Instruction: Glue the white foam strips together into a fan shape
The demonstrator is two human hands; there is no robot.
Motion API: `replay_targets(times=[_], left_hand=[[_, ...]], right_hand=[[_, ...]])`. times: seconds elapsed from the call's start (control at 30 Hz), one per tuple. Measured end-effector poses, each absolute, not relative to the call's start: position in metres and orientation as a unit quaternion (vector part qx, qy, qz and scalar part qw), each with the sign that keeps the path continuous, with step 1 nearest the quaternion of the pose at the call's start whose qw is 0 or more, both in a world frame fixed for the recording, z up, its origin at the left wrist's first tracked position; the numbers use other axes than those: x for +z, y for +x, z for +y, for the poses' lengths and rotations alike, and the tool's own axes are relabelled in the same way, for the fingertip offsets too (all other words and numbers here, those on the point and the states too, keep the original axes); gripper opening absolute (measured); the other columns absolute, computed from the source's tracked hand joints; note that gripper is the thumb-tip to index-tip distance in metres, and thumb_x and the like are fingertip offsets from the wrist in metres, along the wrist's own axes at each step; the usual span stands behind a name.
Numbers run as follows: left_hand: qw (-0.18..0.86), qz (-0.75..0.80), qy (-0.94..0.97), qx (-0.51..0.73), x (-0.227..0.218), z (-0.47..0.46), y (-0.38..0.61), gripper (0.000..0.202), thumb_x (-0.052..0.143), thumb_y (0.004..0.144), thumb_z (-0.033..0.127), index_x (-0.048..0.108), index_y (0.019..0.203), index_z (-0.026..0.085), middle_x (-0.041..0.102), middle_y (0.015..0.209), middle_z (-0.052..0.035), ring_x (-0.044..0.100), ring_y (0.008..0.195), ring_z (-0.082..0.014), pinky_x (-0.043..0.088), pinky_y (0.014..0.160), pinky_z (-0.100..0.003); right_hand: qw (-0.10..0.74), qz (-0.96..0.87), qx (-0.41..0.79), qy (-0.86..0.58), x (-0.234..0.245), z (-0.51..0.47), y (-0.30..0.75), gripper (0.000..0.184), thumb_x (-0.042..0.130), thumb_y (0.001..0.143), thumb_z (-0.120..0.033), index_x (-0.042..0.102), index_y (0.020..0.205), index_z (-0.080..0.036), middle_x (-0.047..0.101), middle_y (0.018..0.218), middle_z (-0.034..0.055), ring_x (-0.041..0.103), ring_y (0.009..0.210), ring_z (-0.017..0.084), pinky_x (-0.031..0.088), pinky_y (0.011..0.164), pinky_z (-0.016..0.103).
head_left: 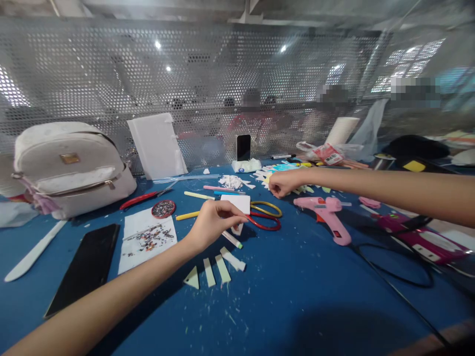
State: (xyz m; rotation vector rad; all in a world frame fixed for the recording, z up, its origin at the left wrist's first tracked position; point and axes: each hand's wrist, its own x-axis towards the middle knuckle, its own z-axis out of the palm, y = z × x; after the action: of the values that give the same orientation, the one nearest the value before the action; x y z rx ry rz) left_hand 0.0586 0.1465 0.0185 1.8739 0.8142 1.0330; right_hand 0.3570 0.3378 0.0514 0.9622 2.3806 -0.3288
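My left hand [213, 222] hovers over the middle of the blue table, its thumb and index finger pinched together. Just under the fingertips is a small whitish piece [237, 229]; I cannot tell whether they grip it. Scissors with red and yellow handles [265, 227] lie right beside it, near a white card [237, 202] and a green-tipped marker [233, 240]. Farther right, my right hand [284, 184] is closed with curled fingers at the edge of a pile of paper scraps [276, 170]. Whatever it holds is hidden. Pale cut strips [222, 268] and a triangle [192, 278] lie nearer me.
A pink glue gun [328, 215] with a trailing cable lies right, by a magenta power strip [423, 240]. On the left are a white backpack [70, 168], a black phone [85, 267], red-handled pliers [139, 200] and beads on white paper [128, 227]. A phone on a stand [244, 147] is behind.
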Motion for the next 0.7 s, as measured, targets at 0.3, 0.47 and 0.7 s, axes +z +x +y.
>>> replay_targets(times=[0.3, 0.47, 0.7], left_hand=[[0.408, 0.328, 0.745, 0.413, 0.022, 0.142, 0.057, 0.017, 0.069, 0.092, 0.028, 0.067, 0.085, 0.013, 0.067, 0.077, 0.0020, 0.063, 0.063, -0.0099, 0.056, 0.065, -0.027], [0.398, 0.339, 0.748, 0.409, 0.023, 0.139, 0.052, 0.017, 0.069, 0.092, 0.029, 0.067, 0.086, 0.013, 0.067, 0.077, 0.0017, 0.063, 0.064, -0.0101, 0.056, 0.066, -0.028], [0.390, 0.342, 0.750, 0.410, 0.023, 0.141, 0.051, 0.017, 0.069, 0.092, 0.029, 0.067, 0.086, 0.013, 0.066, 0.078, 0.0018, 0.063, 0.064, -0.0101, 0.056, 0.066, -0.027]], right_hand=[[0.258, 0.894, -0.121, 0.346, 0.050, 0.331, 0.357, 0.029, 0.062, 0.096, -0.035, 0.064, 0.117, -0.015, 0.064, 0.120, 0.0079, 0.065, 0.100, 0.023, 0.057, 0.084, 0.040], [0.253, 0.899, -0.127, 0.334, 0.055, 0.329, 0.354, 0.028, 0.062, 0.096, -0.035, 0.064, 0.115, -0.014, 0.065, 0.116, 0.0071, 0.065, 0.097, 0.022, 0.057, 0.082, 0.039], [0.251, 0.900, -0.136, 0.328, 0.067, 0.336, 0.348, 0.025, 0.063, 0.096, -0.034, 0.065, 0.111, -0.014, 0.066, 0.110, 0.0062, 0.066, 0.092, 0.020, 0.057, 0.079, 0.037]])
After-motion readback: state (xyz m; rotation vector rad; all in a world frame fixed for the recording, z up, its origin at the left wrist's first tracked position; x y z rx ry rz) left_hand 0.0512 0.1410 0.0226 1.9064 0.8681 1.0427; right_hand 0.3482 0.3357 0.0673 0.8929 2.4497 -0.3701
